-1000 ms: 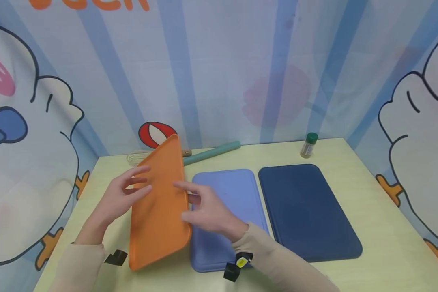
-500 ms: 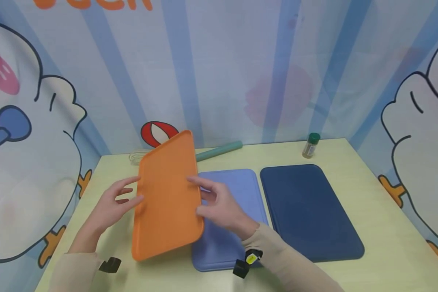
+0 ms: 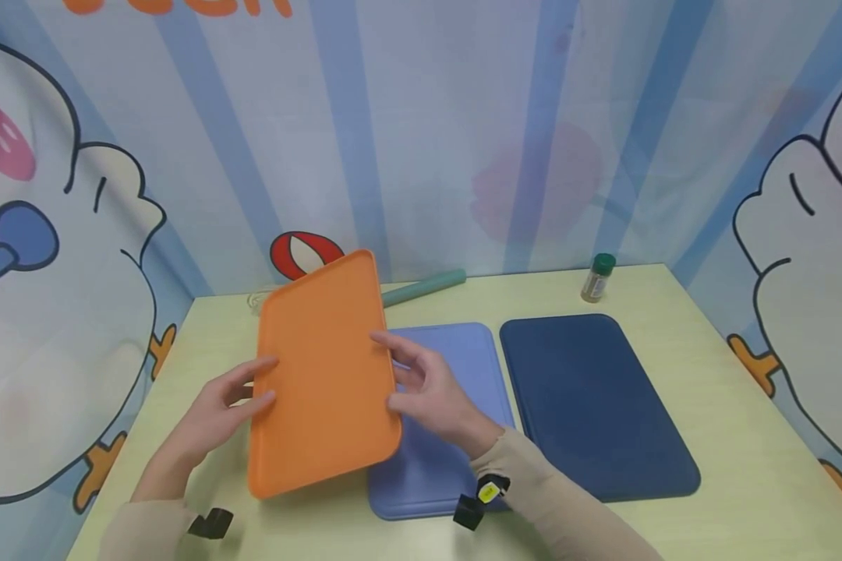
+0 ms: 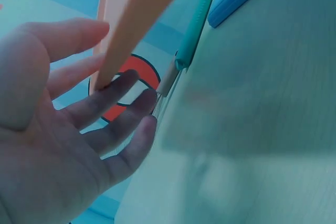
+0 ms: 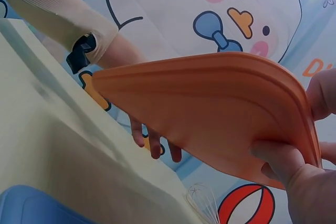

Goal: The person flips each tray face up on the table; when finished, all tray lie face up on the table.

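An orange tray (image 3: 326, 374) with a raised rim is held tilted above the table's left half. My left hand (image 3: 217, 409) holds its left edge; in the left wrist view, some fingers (image 4: 139, 103) reach below the edge while the thumb lies on the other side. At the opposite edge my right hand (image 3: 431, 386) grips the tray, with fingers (image 5: 281, 158) against the underside in the right wrist view. Partly behind the right hand, a light blue tray (image 3: 456, 351) lies flat. A navy tray (image 3: 596, 405) lies flat to its right.
A green rolling pin (image 3: 426, 287) lies along the table's back edge. Beside it a whisk (image 5: 202, 200) is mostly hidden by the orange tray in the head view. A green-capped spice jar (image 3: 598, 277) stands at the back right. A printed cloth (image 3: 435, 140) hangs behind.
The orange tray has turned from steeply upright to a flatter tilt facing me, its right edge shifting right. My left hand has slid lower along its left edge; my right hand moved right with it.
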